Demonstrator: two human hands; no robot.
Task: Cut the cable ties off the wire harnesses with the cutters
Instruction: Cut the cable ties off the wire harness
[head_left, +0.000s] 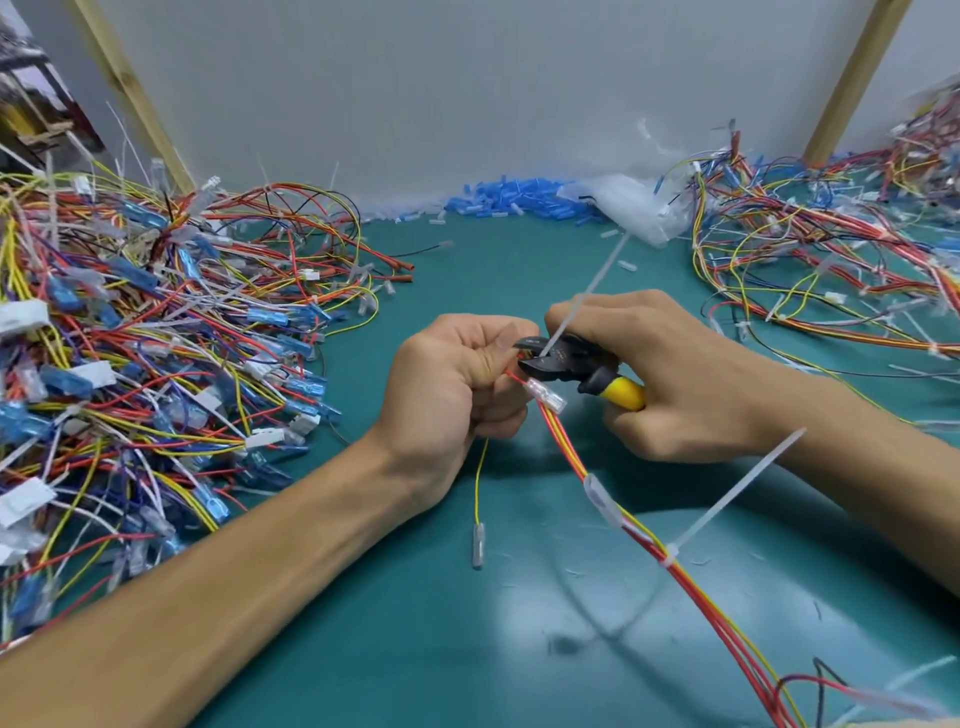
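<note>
On the left of the green table (467, 649) lies one big pile of harnesses (156, 364). In the middle, just above the table, the left hand (452, 384) has its grip closed around one harness (563, 441) of red and yellow wires. One pair of cutters (571, 364), with a yellow handle, sits in the closed grip of the right hand (675, 374). Its jaws are at the foot of the first cable tie (587, 295). A second cable tie (737, 491) sits lower on the same harness. On the right lies a second pile (831, 249).
</note>
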